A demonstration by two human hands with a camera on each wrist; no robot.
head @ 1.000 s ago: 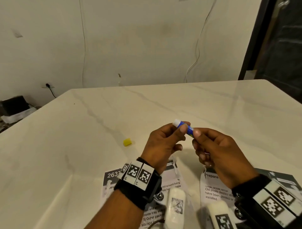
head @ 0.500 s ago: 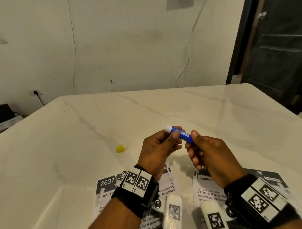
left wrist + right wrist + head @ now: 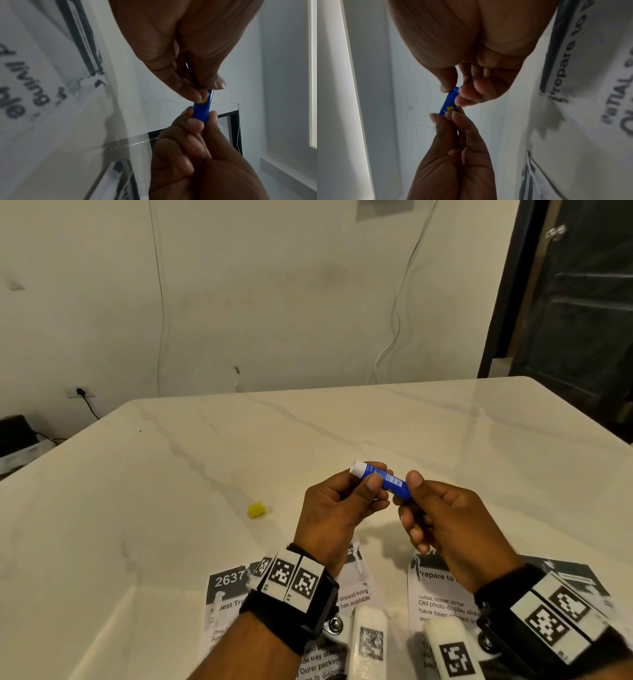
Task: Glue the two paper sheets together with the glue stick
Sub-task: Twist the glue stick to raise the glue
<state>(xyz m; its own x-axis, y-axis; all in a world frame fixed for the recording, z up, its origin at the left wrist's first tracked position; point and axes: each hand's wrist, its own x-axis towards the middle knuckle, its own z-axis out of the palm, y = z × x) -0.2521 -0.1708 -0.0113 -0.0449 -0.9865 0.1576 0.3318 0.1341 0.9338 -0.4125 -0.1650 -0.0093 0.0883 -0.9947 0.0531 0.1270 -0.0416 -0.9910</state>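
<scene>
- The glue stick [image 3: 380, 480], blue with a white tip, is held in the air above the surface [image 3: 445, 440], tilted, tip pointing far-left.
- The left hand [image 3: 337, 508] pinches its tip end; the right hand [image 3: 445, 518] pinches its base end.
- Two printed paper sheets lie near the person: the left sheet [image 3: 229, 594] and the right sheet [image 3: 435, 594], apart.
- A small yellow cap [image 3: 256, 509] lies left of the hands.
</scene>
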